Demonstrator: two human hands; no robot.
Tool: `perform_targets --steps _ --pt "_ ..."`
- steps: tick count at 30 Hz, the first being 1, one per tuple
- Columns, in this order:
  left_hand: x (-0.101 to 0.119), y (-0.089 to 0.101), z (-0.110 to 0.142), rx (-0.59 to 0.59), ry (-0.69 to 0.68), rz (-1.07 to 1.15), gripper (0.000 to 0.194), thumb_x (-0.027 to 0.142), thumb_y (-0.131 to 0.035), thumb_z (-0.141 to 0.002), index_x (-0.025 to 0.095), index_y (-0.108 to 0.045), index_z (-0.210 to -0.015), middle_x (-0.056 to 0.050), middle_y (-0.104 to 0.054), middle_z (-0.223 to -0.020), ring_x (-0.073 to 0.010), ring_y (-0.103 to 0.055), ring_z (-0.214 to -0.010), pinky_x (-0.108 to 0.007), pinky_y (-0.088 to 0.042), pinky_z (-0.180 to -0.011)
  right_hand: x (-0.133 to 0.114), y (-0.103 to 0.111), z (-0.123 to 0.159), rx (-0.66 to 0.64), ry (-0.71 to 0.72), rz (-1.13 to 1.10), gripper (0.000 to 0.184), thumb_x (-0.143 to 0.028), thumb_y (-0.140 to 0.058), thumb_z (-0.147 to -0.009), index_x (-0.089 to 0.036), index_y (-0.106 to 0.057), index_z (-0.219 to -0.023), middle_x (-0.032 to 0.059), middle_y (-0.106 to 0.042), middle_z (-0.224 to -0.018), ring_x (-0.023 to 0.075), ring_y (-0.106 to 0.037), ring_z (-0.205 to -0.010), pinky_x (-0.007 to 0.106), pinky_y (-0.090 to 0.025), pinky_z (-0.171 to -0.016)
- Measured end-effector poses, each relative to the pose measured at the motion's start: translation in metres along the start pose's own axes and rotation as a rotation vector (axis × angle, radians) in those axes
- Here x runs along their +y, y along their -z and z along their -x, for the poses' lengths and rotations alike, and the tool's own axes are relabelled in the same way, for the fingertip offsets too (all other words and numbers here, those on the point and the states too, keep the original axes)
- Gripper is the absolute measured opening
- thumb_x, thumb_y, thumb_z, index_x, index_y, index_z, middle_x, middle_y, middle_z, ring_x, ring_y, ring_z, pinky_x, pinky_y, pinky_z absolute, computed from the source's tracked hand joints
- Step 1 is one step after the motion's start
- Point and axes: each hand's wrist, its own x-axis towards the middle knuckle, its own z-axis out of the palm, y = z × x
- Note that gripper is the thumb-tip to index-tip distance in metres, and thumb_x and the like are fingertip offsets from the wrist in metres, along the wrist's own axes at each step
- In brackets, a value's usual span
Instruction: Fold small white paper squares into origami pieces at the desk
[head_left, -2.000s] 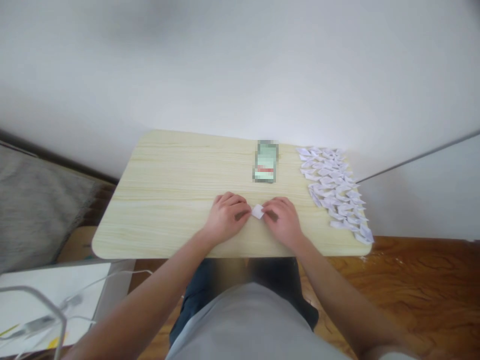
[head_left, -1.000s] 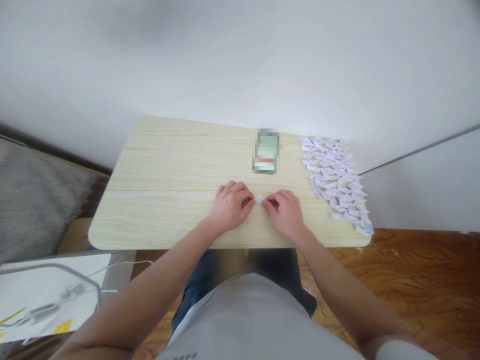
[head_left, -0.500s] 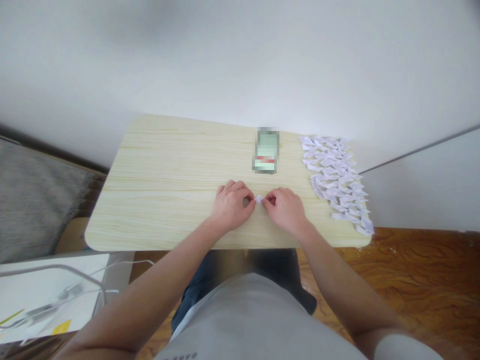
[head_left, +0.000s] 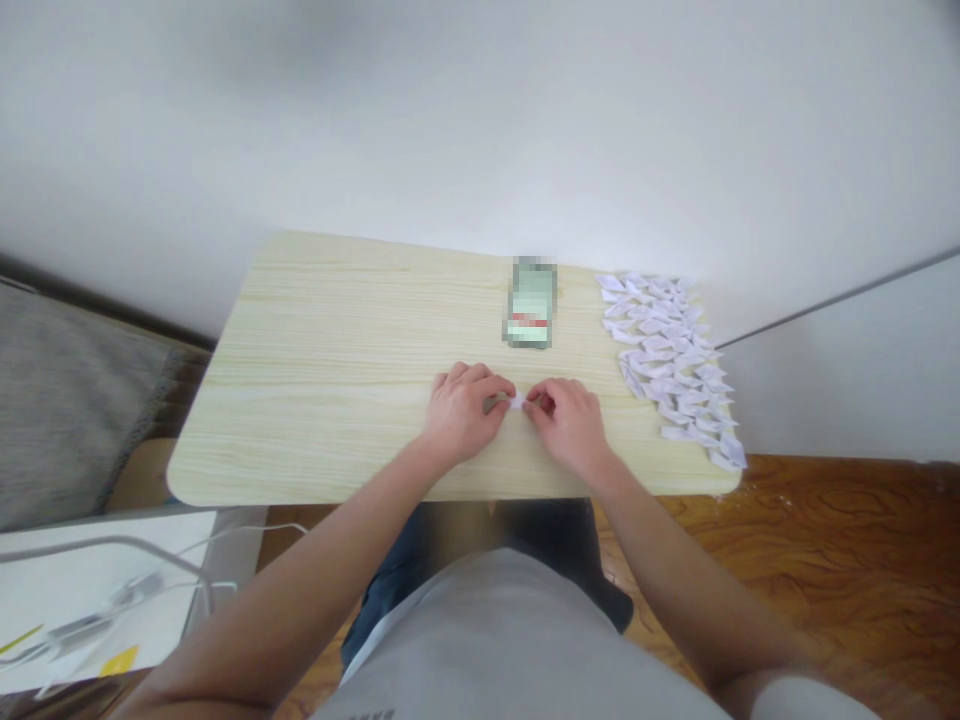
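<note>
Between my two hands, just above or on the table (head_left: 322, 400), is a small folded piece of white paper (head_left: 517, 401). My left hand (head_left: 466, 405) pinches its left end between thumb and forefinger. The other end is pinched by the fingertips of my right hand (head_left: 568, 415). Fingers cover most of the paper, so its exact shape is hidden. On the right side of the table lie several folded white paper figures (head_left: 660, 340), packed in close rows; they look like origami birds.
A blurred-out phone-like object (head_left: 530, 303) lies beyond my hands near the wall (head_left: 480, 120). To the lower left, a white surface (head_left: 165, 540) carries cables and a yellow item (head_left: 120, 660). Grey fabric (head_left: 75, 400) hangs or lies at the far left. Wooden floor (head_left: 847, 560) shows on the right.
My left forefinger and thumb have closed a little further over the paper. My right hand has barely shifted. The folded figures and the phone-like object lie as before.
</note>
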Motion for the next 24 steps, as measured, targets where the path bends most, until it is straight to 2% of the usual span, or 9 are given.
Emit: perform_targets --steps 4,12,24 --pt "-0.001 -0.001 0.001 0.004 -0.01 0.005 0.016 0.025 -0.065 -0.092 0.034 -0.078 -0.096 -0.002 -0.071 -0.101 -0.0258 -0.056 -0.103 -0.044 -0.039 -0.089 0.004 -0.002 0.005 0.022 0.023 -0.043 0.005 -0.025 -0.067 -0.093 -0.027 -0.071 -0.095 0.0013 -0.071 -0.088 0.0242 -0.058 -0.095 0.038 -0.038 -0.088" --pt "-0.003 -0.002 0.001 0.012 -0.022 0.032 0.018 0.026 -0.064 -0.093 0.033 -0.08 -0.095 -0.003 -0.071 -0.1 -0.0262 -0.057 -0.103 -0.045 -0.041 -0.089 0.005 -0.003 0.008 0.048 0.02 -0.07 0.011 -0.019 -0.064 -0.091 -0.026 -0.072 -0.095 0.0029 -0.071 -0.089 0.0248 -0.059 -0.095 0.039 -0.04 -0.088" --pt "-0.002 -0.002 0.004 0.025 -0.025 0.012 0.014 0.028 -0.068 -0.088 0.031 -0.079 -0.096 -0.004 -0.07 -0.101 -0.0267 -0.058 -0.104 -0.045 -0.041 -0.09 0.007 -0.005 0.014 0.097 0.054 -0.092 0.001 -0.023 -0.072 -0.09 -0.023 -0.073 -0.09 0.0026 -0.071 -0.088 0.0235 -0.059 -0.094 0.039 -0.042 -0.088"
